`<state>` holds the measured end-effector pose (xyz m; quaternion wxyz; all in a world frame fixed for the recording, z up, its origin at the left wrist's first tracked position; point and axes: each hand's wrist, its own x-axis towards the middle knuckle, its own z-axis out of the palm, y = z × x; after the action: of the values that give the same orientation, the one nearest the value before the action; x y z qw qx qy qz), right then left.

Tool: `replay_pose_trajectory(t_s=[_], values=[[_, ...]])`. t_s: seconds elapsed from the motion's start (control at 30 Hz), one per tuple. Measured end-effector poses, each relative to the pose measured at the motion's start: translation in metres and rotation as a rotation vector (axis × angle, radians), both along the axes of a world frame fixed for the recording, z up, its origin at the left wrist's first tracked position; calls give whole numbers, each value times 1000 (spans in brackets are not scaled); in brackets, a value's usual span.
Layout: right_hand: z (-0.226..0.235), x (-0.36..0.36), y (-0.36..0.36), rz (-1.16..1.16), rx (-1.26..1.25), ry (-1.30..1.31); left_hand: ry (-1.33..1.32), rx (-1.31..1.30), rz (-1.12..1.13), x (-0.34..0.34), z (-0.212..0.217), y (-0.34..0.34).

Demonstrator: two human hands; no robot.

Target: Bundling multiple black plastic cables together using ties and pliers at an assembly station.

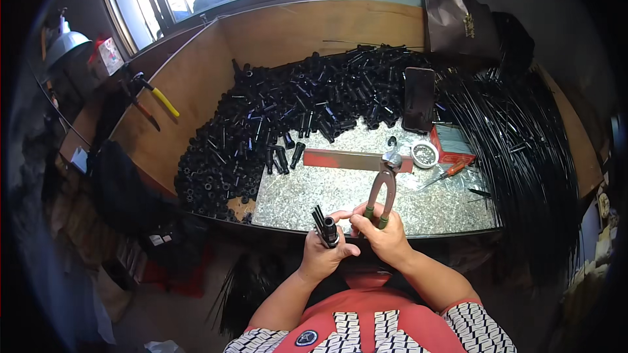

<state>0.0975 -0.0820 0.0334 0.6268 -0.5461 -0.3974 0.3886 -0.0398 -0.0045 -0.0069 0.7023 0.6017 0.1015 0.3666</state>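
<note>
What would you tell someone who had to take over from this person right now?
Left hand: holds a small bundle of black tubes, upright, at the near table edge.
Right hand: grips the handles of the pincers, whose head points away over the speckled work surface.
Supplies: a big pile of black tube pieces covers the back and left of the bench; long black rods lie on the right. A dark phone rests on the pile, and a small round tin sits by a red box.
Done: cannot tell from the picture.
Left: most of the pile appears unhandled.
</note>
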Motion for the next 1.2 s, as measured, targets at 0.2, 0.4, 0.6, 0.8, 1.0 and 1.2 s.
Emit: replay_pose_trajectory(t_s=[0.2,0.4,0.6,0.8,1.0,1.2], values=[[-2,-1,2,-15,-25,-82,-45,-15,9,1,-1,2],[9,-9,0,87,-40,85,-66,11,50,-1,-15,9],[13,-16,1,180,34,2,-100,-160,-28,-2,-8,7],[8,-16,2,170,47,-67,-126,-212,-62,-2,-4,4],[2,-21,-2,167,68,-97,-158,-289,-52,-7,6,-5],[9,-18,1,224,-37,-145,-111,-231,27,-8,4,-1]])
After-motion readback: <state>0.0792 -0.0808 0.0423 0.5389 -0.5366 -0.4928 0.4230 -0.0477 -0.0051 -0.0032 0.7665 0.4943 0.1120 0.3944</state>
